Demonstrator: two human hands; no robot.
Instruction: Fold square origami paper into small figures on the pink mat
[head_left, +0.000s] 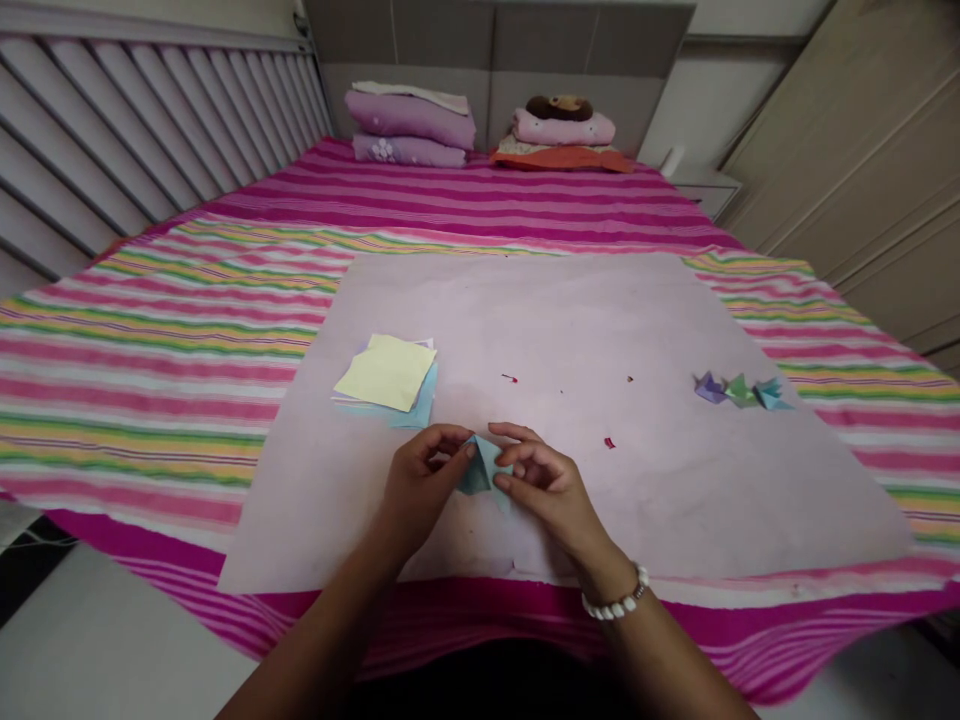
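Observation:
A partly folded light-blue sheet of origami paper (484, 468) is held up between my two hands, just above a pale sheet. My left hand (429, 475) pinches its left side between thumb and fingers. On the right edge, my right hand (546, 484) grips the paper with thumb and fingertips, the index finger raised; a white bead bracelet circles that wrist. Left of and beyond my hands lies a loose stack of square papers (386, 372), yellow on top with blue underneath. Three small folded paper pieces (741, 391), purple, green and blue, sit in a row at the far right.
The large pale sheet (570, 310) covers the middle of a bed with a striped cloth (172, 380). Small red scraps (609, 442) are scattered on it. Folded purple bedding (411, 120) and a pink-and-orange pile stand by the headboard (555, 40). A slatted rail (165, 120) runs along the left.

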